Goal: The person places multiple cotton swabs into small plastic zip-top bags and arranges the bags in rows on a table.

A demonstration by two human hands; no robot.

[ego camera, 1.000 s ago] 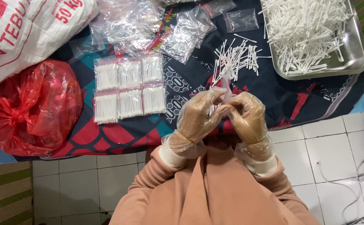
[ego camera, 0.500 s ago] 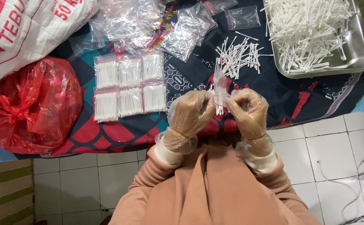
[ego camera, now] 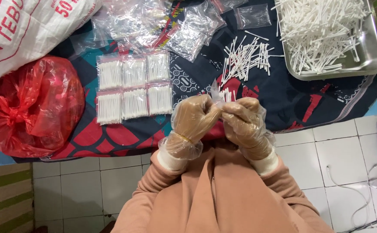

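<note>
Since a second ago our gloved left hand and right hand have closed together, both pinching a small clear bag of white sticks. Six filled packets lie in two rows to the left, beside a red plastic bag and a white sack with red lettering.

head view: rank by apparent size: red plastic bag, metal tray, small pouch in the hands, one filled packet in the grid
1. red plastic bag, largest.
2. metal tray, partly cut off by the frame edge, so its rank is unsure.
3. Filled packet.
4. Small pouch between left hand and right hand: mostly hidden, unsure against the packet.
</note>
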